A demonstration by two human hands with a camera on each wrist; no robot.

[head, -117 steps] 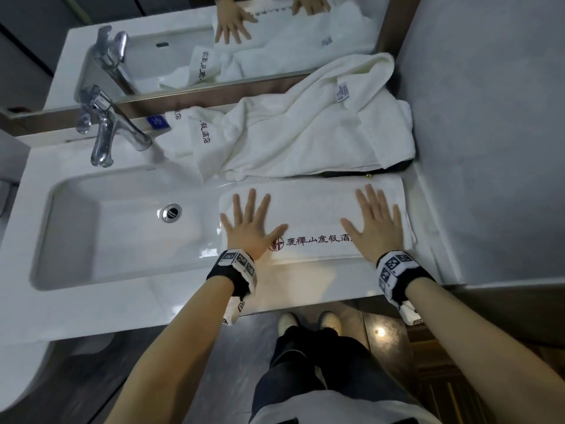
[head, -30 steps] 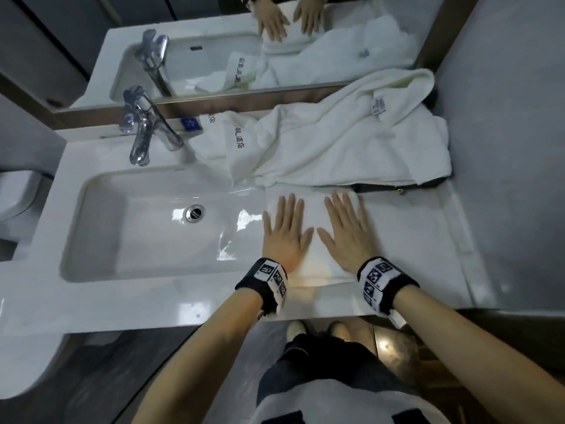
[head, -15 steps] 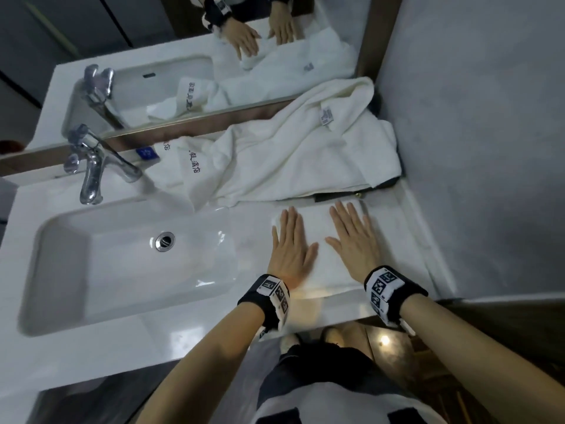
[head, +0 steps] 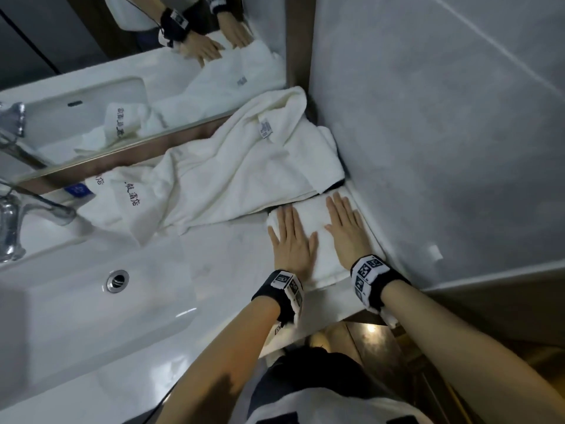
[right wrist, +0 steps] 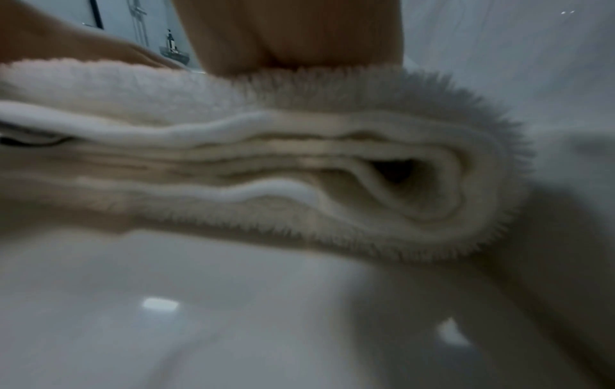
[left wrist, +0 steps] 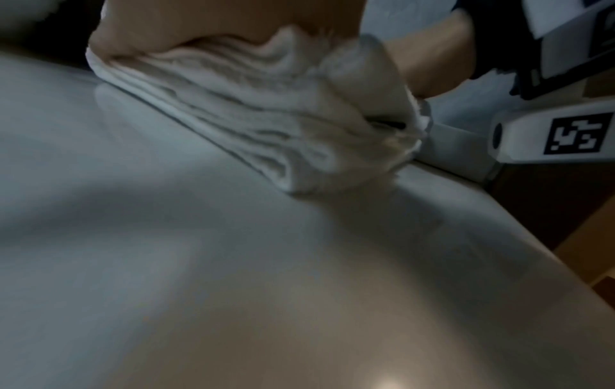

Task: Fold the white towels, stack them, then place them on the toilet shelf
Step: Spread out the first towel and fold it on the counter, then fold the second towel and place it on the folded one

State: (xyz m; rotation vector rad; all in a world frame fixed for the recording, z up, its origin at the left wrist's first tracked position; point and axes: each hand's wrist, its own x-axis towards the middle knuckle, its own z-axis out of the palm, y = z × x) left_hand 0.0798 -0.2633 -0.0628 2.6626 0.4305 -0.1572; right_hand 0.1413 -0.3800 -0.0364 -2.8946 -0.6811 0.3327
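Observation:
A folded white towel (head: 321,228) lies on the white counter (head: 226,249), in the corner by the grey wall. My left hand (head: 290,237) lies flat on its left half, fingers straight. Flat on the right half rests my right hand (head: 345,224). The left wrist view shows the towel's (left wrist: 266,110) layered edge under my palm. Its (right wrist: 299,168) stacked folds fill the right wrist view. Behind it a larger unfolded white towel (head: 238,169) with dark lettering is spread against the mirror.
A white sink basin (head: 76,304) with a drain (head: 117,280) takes the left of the counter. A chrome tap (head: 12,228) stands at its back left. A mirror (head: 122,71) runs along the back. The grey wall (head: 443,133) bounds the right side.
The long towel has been folded into a small block and slid right into the corner by the wall. Both hands have stayed flat on it, and my view has shifted.

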